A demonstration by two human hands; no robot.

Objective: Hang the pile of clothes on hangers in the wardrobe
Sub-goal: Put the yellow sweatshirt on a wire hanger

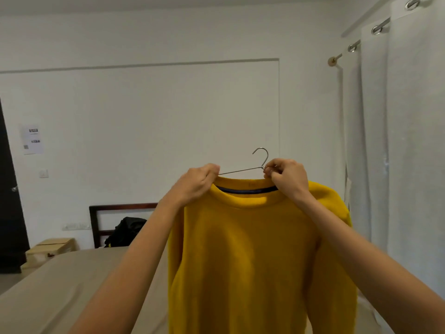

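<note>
Most of the wire hanger point(240, 171) was buried inside the yellow sweatshirt point(252, 256), so only the hook and 1 sloping arm of wire showed above the collar. The sweatshirt's hem ran off the bottom edge and its far sleeve was mostly tucked behind the body, so I couldn't see how it hung lower down.

Both arms were stretched forward and up, holding the sweatshirt in the air in front of the white wall, above the near corner of the bed point(60, 285). The left hand point(197, 183) had its fingers curled tight over the collar's left edge, right where the wire disappeared into the fabric. The right hand point(286, 177) was pinching the hanger at the base of the hook, knuckles up, touching the collar's right side.

Back left on the floor sat a cardboard box point(55, 247) beside a dark door point(9, 213); couldn't see inside it. A black bag point(126, 229) slumped against the headboard point(120, 206), contents hidden too. White curtains point(409, 141) hung on the right.
</note>
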